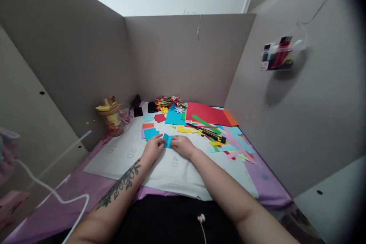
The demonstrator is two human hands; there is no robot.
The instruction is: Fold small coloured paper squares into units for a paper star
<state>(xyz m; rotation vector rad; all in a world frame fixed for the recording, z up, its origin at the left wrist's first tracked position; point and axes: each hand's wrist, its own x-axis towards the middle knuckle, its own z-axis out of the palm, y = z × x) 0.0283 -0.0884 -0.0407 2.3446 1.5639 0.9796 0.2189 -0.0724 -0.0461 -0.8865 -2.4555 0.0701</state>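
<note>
A small piece of blue paper (166,140) with a fold in it lies between my two hands at the middle of the white sheet. My left hand (155,145) is at its left edge, fingers bent and the thumb and fingertips closed on the paper. From the right, my right hand (183,145) pinches the opposite edge, its fingertips pressed together. Just beyond my left hand are several small blue squares (150,134), with a purple and an orange piece (148,126) sticking out behind them.
A yellow-and-black utility knife (213,134) rests on coloured paper strips (237,141) at the right. Large red sheets (207,113) and a pile of folded paper stars (168,102) sit at the back. A lidded cup (113,120) stands left. Grey panels (188,53) enclose the table.
</note>
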